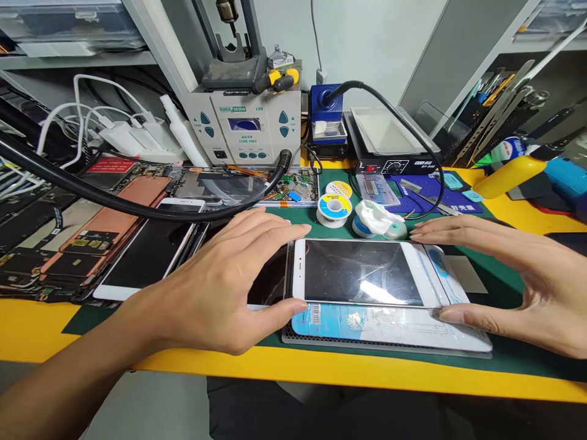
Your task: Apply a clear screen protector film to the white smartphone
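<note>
A smartphone with a white frame and dark glossy screen [362, 272] lies face up on a blue-and-white plastic package [389, 324], bridged between both hands. My left hand [233, 281] is at the phone's left end, fingers stretched out and thumb at the package's left edge. At the right, my right hand [518, 278] has its fingers spread, with the thumb at the package's lower right and the fingertips behind its far corner. Neither hand is closed around anything. Under the package is a thin clear-edged sheet [458, 352] with a dark mesh pattern.
Solder spools [334, 211] and a white-wrapped reel [378, 219] stand behind the phone. Another white phone [151, 250] and phone parts lie left. A hot-air station [247, 128], heating plate [394, 140] and yellow bottle [511, 174] stand farther back. A black hose [183, 215] crosses left.
</note>
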A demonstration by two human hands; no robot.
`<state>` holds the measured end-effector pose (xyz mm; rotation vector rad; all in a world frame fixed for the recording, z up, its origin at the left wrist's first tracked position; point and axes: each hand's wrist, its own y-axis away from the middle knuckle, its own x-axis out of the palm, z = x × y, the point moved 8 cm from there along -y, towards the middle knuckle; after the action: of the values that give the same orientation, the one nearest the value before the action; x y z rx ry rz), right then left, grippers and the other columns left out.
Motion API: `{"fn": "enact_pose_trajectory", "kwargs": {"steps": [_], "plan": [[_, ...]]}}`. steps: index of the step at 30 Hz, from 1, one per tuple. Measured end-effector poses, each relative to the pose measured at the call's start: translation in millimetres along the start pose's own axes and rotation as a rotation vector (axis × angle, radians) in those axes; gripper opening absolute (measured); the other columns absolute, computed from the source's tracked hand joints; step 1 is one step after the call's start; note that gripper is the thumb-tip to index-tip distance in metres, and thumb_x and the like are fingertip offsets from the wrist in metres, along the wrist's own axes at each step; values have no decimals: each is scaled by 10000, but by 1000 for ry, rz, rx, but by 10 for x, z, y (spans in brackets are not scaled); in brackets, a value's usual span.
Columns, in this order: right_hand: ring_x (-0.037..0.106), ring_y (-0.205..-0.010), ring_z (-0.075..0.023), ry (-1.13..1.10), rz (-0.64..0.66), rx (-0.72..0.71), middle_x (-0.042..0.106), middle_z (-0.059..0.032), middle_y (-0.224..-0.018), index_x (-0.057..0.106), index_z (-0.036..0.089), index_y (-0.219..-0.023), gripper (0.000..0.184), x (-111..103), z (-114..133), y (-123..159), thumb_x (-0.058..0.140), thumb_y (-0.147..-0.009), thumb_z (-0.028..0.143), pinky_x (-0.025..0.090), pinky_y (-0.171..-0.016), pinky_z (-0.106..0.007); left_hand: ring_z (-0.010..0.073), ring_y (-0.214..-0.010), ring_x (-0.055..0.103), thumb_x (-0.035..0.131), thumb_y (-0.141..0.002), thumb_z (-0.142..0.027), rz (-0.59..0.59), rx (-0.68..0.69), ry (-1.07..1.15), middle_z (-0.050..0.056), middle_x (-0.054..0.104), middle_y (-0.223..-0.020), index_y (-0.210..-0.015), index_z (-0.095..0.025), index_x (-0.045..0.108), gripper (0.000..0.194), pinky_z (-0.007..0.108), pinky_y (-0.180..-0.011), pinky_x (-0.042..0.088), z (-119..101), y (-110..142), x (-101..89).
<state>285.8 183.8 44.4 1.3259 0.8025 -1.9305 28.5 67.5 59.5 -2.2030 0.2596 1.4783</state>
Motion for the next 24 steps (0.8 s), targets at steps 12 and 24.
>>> {"fn": "enact_pose_trajectory", "kwargs": {"steps": [12,24], "plan": [[637,-1267,-375,-2,4,4,655,-3,-1406,569,431,-1352,682,-11,-17,11,783,-741,648,557,-1088,-554,342,-1374,518,719,-872,-375,-4,-11,-2,176,614,-1413,-1465,-154,450,688,557,-1212,368,-2,14,-15],[654,-1251,-352,10,-14,-25,666,-15,-1390,585,395,-1331,644,-23,28,-15,769,-766,643,607,-1011,-495,370,-1391,516,716,-871,-387,12,-15,-32,165,619,-1406,-1478,-166,429,707,581,-1229,361,10,27,4]]}}
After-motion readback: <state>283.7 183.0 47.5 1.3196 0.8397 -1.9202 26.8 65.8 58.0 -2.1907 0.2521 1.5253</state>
